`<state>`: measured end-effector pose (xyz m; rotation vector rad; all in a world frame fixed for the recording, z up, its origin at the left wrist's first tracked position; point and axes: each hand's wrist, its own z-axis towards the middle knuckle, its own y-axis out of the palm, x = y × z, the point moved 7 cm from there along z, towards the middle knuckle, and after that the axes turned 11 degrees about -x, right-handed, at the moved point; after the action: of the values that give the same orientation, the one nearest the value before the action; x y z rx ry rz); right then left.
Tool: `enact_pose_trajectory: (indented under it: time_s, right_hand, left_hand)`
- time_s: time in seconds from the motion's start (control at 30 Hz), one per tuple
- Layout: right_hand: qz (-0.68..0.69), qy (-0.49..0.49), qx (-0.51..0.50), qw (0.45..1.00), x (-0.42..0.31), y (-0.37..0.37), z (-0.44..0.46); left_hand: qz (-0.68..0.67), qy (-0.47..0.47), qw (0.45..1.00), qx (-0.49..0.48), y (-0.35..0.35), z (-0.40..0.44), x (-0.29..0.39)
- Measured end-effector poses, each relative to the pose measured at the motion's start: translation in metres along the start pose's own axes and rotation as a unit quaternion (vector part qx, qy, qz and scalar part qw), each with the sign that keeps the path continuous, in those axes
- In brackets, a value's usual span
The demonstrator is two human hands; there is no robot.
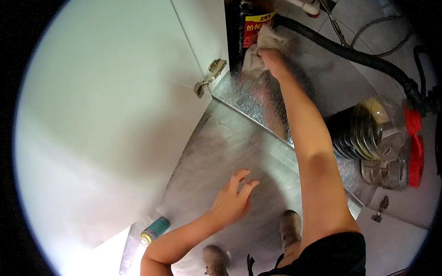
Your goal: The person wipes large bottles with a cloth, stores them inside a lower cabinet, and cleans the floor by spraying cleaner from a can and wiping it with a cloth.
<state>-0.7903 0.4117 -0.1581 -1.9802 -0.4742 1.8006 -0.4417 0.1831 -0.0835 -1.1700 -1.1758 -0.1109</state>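
My right hand [271,60] is closed on a pale cloth [264,43], deep inside a low cabinet. The cloth touches or overlaps the front of a dark bottle [258,25] with a red and yellow label. Beneath the cloth lies the shiny, foil-like cabinet floor [244,94]. My left hand [237,198] hangs over the grey floor [221,147], holding nothing, with its fingers apart and slightly curled.
A white cabinet door [115,101] stands open at left, with a metal hinge [211,76]. Large jars with red lids [414,158] sit at right. A black hose [340,48] crosses the cabinet. A green spray can [156,228] is at lower left, near my shoes [290,225].
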Motion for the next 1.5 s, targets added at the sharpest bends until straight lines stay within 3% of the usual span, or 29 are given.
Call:
enact_pose_trajectory:
  time_s: [0.1,0.17,0.27,0.3,0.43,0.53,0.6,0.67,0.73,0.8,0.87,0.9,1.0,1.07,1.13,1.17,1.2,1.23,1.27,1.3,1.33,1.4,1.43,1.47,1.5]
  right_hand:
    - [0.129,0.038,0.053,0.989,0.007,-0.023,0.01]
    - [0.371,0.124,0.129,0.911,0.011,-0.033,0.016]
    - [0.439,0.052,0.041,0.896,-0.007,-0.032,0.037]
    - [0.366,0.085,0.06,0.925,-0.005,-0.036,0.039]
    - [0.357,0.076,0.017,0.931,-0.002,-0.031,0.015]
    - [0.1,0.092,-0.007,0.991,-0.027,-0.029,-0.01]
    - [0.039,0.027,-0.03,0.998,-0.03,-0.01,-0.006]
    - [0.103,0.021,-0.116,0.988,-0.054,0.002,-0.02]
    - [0.085,-0.033,-0.12,0.989,-0.068,0.024,-0.019]
    - [0.003,-0.142,-0.165,0.976,-0.09,0.036,-0.03]
    - [0.078,-0.161,-0.191,0.965,-0.086,0.056,-0.013]
    - [0.217,-0.073,-0.202,0.952,-0.072,0.067,-0.001]
    - [-0.047,-0.252,-0.137,0.957,-0.09,0.053,-0.005]
    - [0.282,-0.113,-0.099,0.948,-0.057,0.062,0.021]
    - [0.513,0.001,-0.024,0.858,-0.026,0.071,0.033]
    - [0.355,0.056,0.023,0.933,-0.068,0.045,-0.013]
    - [0.299,0.063,0.095,0.947,-0.06,0.04,-0.012]
    - [0.057,0.015,0.105,0.993,-0.071,0.033,-0.017]
    - [-0.192,-0.016,0.157,0.969,-0.081,0.026,-0.027]
    - [0.006,-0.073,0.219,0.973,-0.07,0.017,-0.036]
    - [-0.072,-0.087,0.216,0.97,-0.082,0.013,-0.051]
    - [-0.226,-0.116,0.224,0.941,-0.105,0.002,-0.087]
    - [-0.42,-0.125,0.297,0.848,-0.124,0.0,-0.108]
    - [-0.406,-0.076,0.299,0.861,-0.123,-0.003,-0.127]
    - [-0.304,-0.358,0.363,0.805,-0.178,0.007,-0.17]
  left_hand:
    - [0.012,-0.013,1.0,-0.008,0.002,-0.01,0.001]
    - [0.022,-0.035,0.999,0.003,0.002,-0.018,-0.004]
    - [0.012,-0.098,0.995,-0.005,-0.004,-0.026,-0.011]
    - [0.019,-0.097,0.995,-0.005,-0.005,-0.027,-0.012]
    - [0.018,-0.101,0.994,-0.026,0.002,-0.028,-0.008]
    - [0.007,-0.082,0.996,-0.041,0.011,-0.019,-0.001]
    - [0.01,-0.06,0.997,-0.041,0.015,-0.012,0.003]
    - [0.022,-0.037,0.999,-0.033,0.016,-0.004,0.007]
    - [0.016,-0.035,0.999,-0.032,0.016,0.001,0.008]
    - [0.01,-0.041,0.999,-0.035,0.018,0.0,0.009]
    - [0.009,-0.058,0.997,-0.045,0.019,-0.006,0.006]
    - [0.014,-0.062,0.997,-0.044,0.017,-0.01,0.007]
    - [0.023,-0.081,0.995,-0.044,0.01,-0.023,0.008]
    - [0.02,-0.101,0.993,-0.049,0.008,-0.037,0.004]
    - [0.018,-0.109,0.992,-0.069,0.004,-0.053,0.003]
    - [0.015,-0.12,0.99,-0.075,0.003,-0.066,0.003]
    - [0.06,-0.107,0.987,-0.101,0.001,-0.079,0.006]
    - [0.102,-0.101,0.982,-0.125,-0.004,-0.093,0.006]
    - [0.138,-0.106,0.974,-0.148,-0.01,-0.114,0.008]
    - [0.151,-0.146,0.96,-0.183,-0.019,-0.138,0.004]
    - [0.156,-0.194,0.944,-0.218,-0.028,-0.165,0.004]
    - [0.168,-0.318,0.924,-0.133,-0.062,-0.231,0.017]
    - [0.18,-0.404,0.894,-0.062,-0.085,-0.271,0.034]
    - [0.213,-0.452,0.866,-0.024,-0.106,-0.301,0.061]
    - [0.183,-0.537,0.822,0.055,-0.124,-0.34,0.093]
